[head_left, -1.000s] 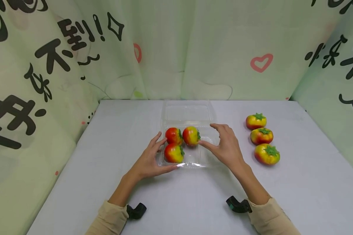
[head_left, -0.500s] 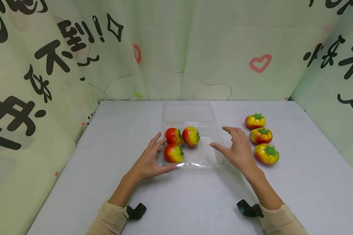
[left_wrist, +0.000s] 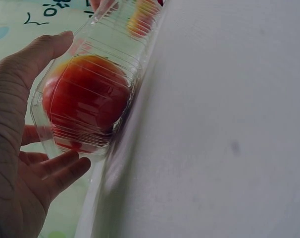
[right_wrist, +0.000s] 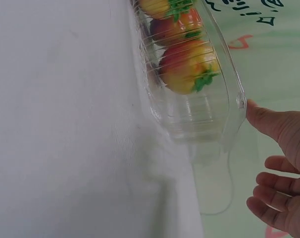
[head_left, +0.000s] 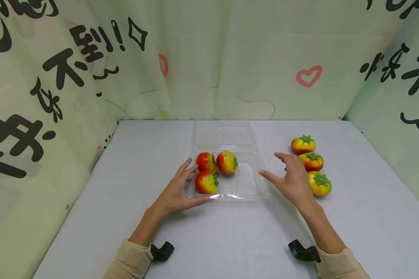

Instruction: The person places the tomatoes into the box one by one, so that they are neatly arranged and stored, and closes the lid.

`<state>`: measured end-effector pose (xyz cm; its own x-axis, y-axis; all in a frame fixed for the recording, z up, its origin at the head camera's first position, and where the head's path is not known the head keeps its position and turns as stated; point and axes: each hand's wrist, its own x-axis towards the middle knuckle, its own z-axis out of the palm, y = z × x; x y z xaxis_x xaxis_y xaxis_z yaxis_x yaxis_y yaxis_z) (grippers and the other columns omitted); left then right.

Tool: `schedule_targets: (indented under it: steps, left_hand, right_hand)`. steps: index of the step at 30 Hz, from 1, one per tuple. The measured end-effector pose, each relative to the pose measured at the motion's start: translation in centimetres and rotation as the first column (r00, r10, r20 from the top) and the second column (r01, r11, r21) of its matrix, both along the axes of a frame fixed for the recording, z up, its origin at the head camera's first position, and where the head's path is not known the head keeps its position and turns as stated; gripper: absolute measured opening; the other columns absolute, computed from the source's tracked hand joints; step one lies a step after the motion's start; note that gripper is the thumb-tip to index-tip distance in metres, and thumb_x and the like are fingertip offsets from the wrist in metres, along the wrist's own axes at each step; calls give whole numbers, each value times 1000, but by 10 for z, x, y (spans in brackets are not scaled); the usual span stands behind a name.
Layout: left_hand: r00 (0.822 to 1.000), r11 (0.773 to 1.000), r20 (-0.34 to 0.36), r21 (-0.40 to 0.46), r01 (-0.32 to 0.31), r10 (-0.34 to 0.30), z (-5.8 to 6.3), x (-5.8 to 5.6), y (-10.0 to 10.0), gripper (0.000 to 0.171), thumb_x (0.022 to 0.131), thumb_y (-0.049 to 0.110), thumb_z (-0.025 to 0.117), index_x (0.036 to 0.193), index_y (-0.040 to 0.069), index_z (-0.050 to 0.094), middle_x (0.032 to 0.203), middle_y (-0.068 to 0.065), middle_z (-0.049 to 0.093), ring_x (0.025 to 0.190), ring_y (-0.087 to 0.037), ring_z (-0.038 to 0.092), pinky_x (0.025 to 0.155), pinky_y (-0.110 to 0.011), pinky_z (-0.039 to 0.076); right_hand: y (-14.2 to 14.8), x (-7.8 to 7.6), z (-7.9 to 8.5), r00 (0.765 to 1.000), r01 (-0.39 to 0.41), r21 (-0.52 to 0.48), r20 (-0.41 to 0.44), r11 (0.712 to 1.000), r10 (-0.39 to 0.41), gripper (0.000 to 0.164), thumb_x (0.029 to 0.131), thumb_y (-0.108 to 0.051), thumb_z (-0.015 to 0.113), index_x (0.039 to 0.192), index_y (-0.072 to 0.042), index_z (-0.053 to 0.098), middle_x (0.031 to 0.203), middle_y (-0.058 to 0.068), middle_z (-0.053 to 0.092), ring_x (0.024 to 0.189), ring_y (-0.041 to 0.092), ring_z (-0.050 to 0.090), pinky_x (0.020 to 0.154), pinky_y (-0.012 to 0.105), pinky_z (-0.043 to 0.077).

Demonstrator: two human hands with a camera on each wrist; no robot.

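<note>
A clear plastic clamshell container [head_left: 242, 178] lies with its lid [head_left: 223, 135] folded back. In its left part sit three shiny red-and-yellow tomato-like fruits with green leafy tops: one at back left [head_left: 205, 162], one at front left [head_left: 206, 183] and one farther right [head_left: 227, 162]. My left hand [head_left: 179, 192] rests at the container's near left corner, thumb along the front rim, extended fingers at the left side. The right hand [head_left: 294, 180], holding nothing, has its thumb close to the right rim, fingers spread; it partly covers the loose fruits behind it.
Three more such fruits stand in a row to the right: far [head_left: 303, 145], middle [head_left: 312, 161] and near [head_left: 320, 183]. The white table [head_left: 223, 240] ends at a pale green printed curtain [head_left: 258, 58] behind and on both sides.
The right hand has drawn back from the fruit farther right in the container, moving right past the rim toward the loose row. The left hand and the fruits have stayed put.
</note>
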<state>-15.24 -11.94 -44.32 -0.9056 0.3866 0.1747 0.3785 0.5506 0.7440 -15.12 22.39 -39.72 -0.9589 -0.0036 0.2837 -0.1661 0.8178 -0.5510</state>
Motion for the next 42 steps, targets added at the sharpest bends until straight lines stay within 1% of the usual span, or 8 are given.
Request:
schedule_targets:
  steps: [5, 10, 14, 19, 22, 26, 32, 42]
  left_hand:
    - [1000, 1000, 5, -4, 2, -2, -1, 0, 0, 99, 76, 45, 88, 155, 6, 42, 170, -12, 19, 133, -32, 57, 108, -51, 49]
    - [1000, 1000, 8, -2, 2, -2, -2, 0, 1, 99, 76, 46, 87, 155, 6, 42, 170, -12, 19, 133, -32, 57, 108, -51, 49]
    - [1000, 1000, 4, -2, -2, 2, -2, 0, 1, 99, 77, 46, 87, 155, 5, 42, 170, -12, 19, 133, -32, 58, 108, -51, 49]
    - [1000, 1000, 0, -3, -11, 11, 0, 1, 1, 99, 76, 44, 88, 154, 6, 43, 170, -12, 19, 135, -33, 55, 107, -52, 49]
    - [1000, 1000, 6, -3, -12, 12, 0, 1, 1, 99, 76, 44, 88, 155, 6, 43, 170, -12, 19, 137, -33, 53, 107, -52, 49]
    - [1000, 1000, 12, -2, -13, 13, 0, 1, 0, 99, 76, 45, 88, 155, 6, 42, 170, -12, 19, 135, -33, 55, 108, -53, 48]
    - [1000, 1000, 12, 1, -14, 14, -1, 2, -4, 99, 76, 44, 88, 155, 6, 43, 170, -11, 18, 134, -32, 56, 109, -52, 47]
    - [1000, 1000, -10, -4, -1, 1, 0, 1, 0, 98, 76, 45, 87, 155, 7, 42, 170, -11, 18, 138, -33, 52, 109, -54, 47]
  right_hand:
    - [9, 3, -1, 1000, 16, 1, -21, 1000, -16, 71, 86, -32, 84, 139, 4, 54, 133, 28, 58, 112, 44, 54, 88, 59, 55]
    - [18, 6, -5, 995, 17, -11, -95, 1000, -18, 69, 82, -24, 88, 135, 7, 57, 127, 28, 60, 104, 43, 55, 84, 55, 52]
    - [25, 7, -5, 992, 16, -21, -126, 1000, -19, 69, 80, -20, 89, 133, 9, 57, 125, 30, 61, 103, 44, 55, 87, 56, 50]
    - [33, 6, -4, 992, 29, -38, -119, 999, -34, 71, 80, -19, 90, 134, 11, 56, 126, 31, 60, 112, 46, 52, 95, 61, 44]
    - [37, 8, -2, 992, 53, -35, -112, 998, -57, 70, 80, -19, 89, 133, 11, 57, 119, 30, 60, 107, 44, 52, 90, 59, 45]
    - [42, 8, -2, 991, 68, -28, -114, 997, -71, 67, 80, -19, 89, 131, 11, 57, 117, 30, 60, 106, 44, 52, 89, 61, 45]
    - [51, 10, -1, 990, 87, -45, -105, 995, -91, 63, 81, -17, 88, 129, 10, 59, 120, 30, 60, 113, 48, 51, 96, 66, 41]
    - [66, 17, -6, 990, 130, 2, -56, 991, -130, 62, 85, -20, 85, 133, 10, 58, 124, 34, 56, 113, 51, 48, 93, 67, 41]
